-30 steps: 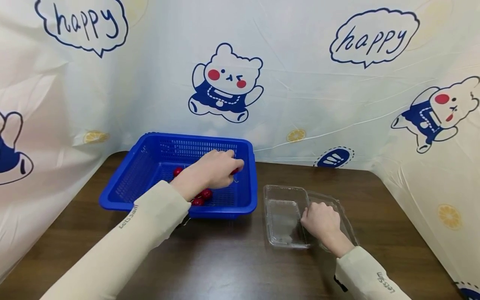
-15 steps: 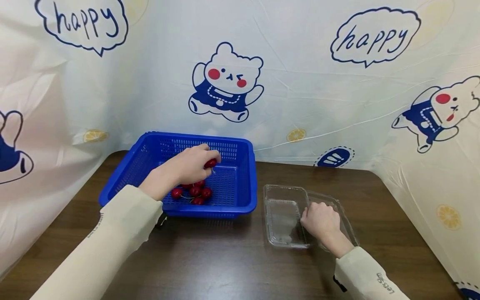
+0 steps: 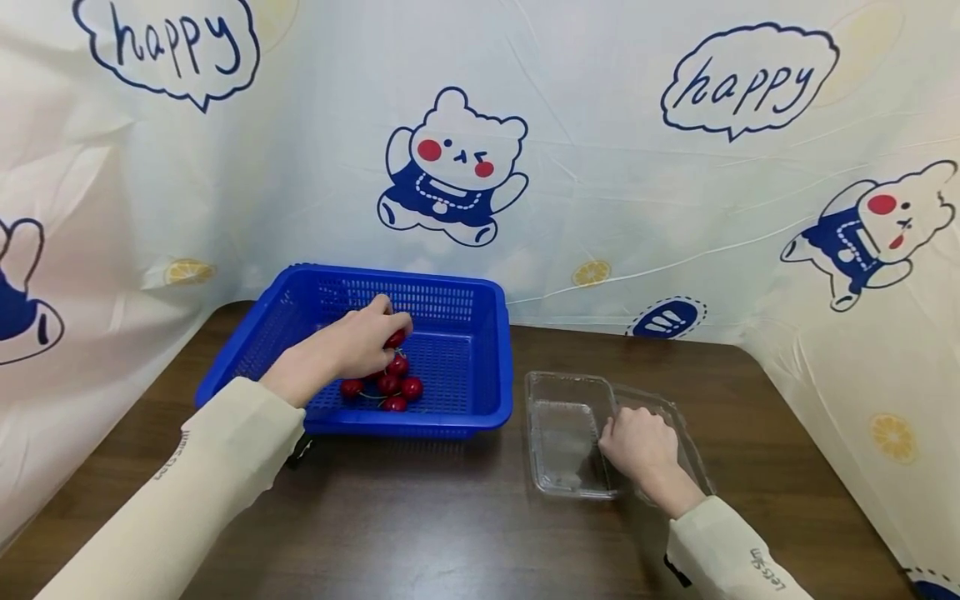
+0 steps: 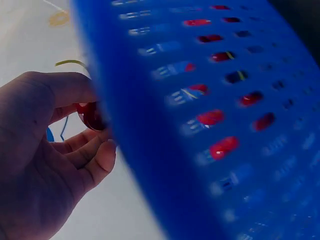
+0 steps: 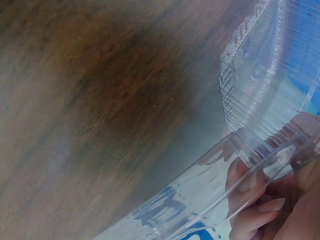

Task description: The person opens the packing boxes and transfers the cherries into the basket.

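My left hand (image 3: 360, 340) is over the blue plastic basket (image 3: 504, 367) and pinches a dark red cherry (image 3: 395, 338) between thumb and fingers. In the left wrist view the same cherry (image 4: 91, 117) shows beside the basket's blurred rim, a green stem sticking up. Several more cherries (image 3: 390, 384) lie clustered on the basket floor under that hand. To the right, my right hand (image 3: 639, 446) grips the edge where the clear plastic box (image 3: 566, 433) meets its open lid (image 3: 686, 425). Its curled fingers (image 5: 250, 220) show partly through the clear plastic in the right wrist view.
Basket and box stand side by side on a dark wooden table (image 3: 450, 517), a narrow gap between them. A printed curtain (image 3: 585, 183) hangs behind the table and along both sides.
My left hand has drawn back leftward across the basket with the cherry, uncovering more of the cherries below. The right hand and the plastic box keep their place.
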A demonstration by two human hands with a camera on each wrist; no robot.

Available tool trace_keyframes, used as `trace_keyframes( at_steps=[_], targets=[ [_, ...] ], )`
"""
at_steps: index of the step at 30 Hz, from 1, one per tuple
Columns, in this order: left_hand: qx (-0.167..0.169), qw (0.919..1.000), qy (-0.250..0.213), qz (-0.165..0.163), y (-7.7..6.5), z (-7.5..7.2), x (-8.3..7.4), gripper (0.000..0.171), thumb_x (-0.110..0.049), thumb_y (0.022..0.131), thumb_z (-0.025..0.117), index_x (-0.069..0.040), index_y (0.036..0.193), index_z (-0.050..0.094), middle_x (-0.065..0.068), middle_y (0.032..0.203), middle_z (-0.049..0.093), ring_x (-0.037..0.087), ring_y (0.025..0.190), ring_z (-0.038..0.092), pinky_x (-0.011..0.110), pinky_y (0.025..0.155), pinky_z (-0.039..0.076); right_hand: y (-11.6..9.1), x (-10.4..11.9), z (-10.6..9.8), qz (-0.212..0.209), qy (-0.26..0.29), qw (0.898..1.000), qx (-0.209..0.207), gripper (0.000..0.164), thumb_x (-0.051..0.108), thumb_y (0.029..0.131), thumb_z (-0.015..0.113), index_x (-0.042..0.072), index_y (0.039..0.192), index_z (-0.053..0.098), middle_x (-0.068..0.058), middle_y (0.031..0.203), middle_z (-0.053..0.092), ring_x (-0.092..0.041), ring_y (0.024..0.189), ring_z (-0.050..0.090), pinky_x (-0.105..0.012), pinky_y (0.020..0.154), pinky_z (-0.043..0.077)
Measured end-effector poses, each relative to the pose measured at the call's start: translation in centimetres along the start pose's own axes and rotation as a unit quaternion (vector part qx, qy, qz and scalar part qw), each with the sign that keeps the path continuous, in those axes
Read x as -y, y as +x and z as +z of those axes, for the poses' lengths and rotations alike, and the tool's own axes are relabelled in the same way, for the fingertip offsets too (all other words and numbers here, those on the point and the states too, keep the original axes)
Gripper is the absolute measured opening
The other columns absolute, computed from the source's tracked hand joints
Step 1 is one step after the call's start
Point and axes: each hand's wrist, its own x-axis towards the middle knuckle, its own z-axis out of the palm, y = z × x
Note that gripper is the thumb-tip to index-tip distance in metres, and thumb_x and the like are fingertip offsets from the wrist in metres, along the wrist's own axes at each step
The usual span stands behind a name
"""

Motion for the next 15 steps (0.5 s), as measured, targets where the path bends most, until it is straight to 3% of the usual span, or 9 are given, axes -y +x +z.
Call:
trace_keyframes(
  at_steps=[4,7,12,15],
  targets=[
    [0.011,0.9999,0.005,-0.002,-0.1,0.4,0.7,0.032,-0.002,0.087,0.06,-0.008,0.118,0.06,0.023,0.114,0.049,0.028,0.068,0.056,0.039,0.06,0.054,0.0,-0.1,0.0,-0.001,-0.003,1.0,-0.004,0.037,0.021,0.087,0.054,-0.001,0.058,0.061,-0.03,0.073,0.07,-0.045,0.061,0.063,-0.054,0.045,0.05],
    [0.023,0.9996,0.016,-0.008,-0.2,0.6,1.1,0.03,-0.003,0.086,0.062,-0.008,0.115,0.062,0.023,0.113,0.052,0.029,0.072,0.057,0.044,0.064,0.055,0.0,-0.1,0.1,-0.002,-0.004,1.0,-0.005,0.037,0.021,0.087,0.054,-0.001,0.058,0.062,-0.031,0.073,0.07,-0.046,0.062,0.064,-0.054,0.046,0.05],
    [0.066,0.9971,0.035,-0.014,-0.5,0.8,1.5,0.031,0.0,0.084,0.063,-0.006,0.114,0.064,0.024,0.111,0.057,0.033,0.084,0.059,0.055,0.079,0.056,0.0,0.0,-0.1,0.0,-0.003,1.0,-0.001,0.037,0.022,0.087,0.054,-0.001,0.059,0.062,-0.03,0.074,0.07,-0.045,0.062,0.063,-0.054,0.046,0.05],
    [0.098,0.9942,0.037,-0.026,-0.7,1.0,1.8,0.028,0.002,0.083,0.064,-0.005,0.11,0.065,0.021,0.106,0.059,0.032,0.084,0.057,0.052,0.08,0.056,0.0,0.1,-0.1,0.001,0.0,1.0,-0.001,0.037,0.022,0.087,0.054,0.0,0.059,0.061,-0.03,0.074,0.07,-0.045,0.062,0.063,-0.054,0.046,0.05]
  ],
)
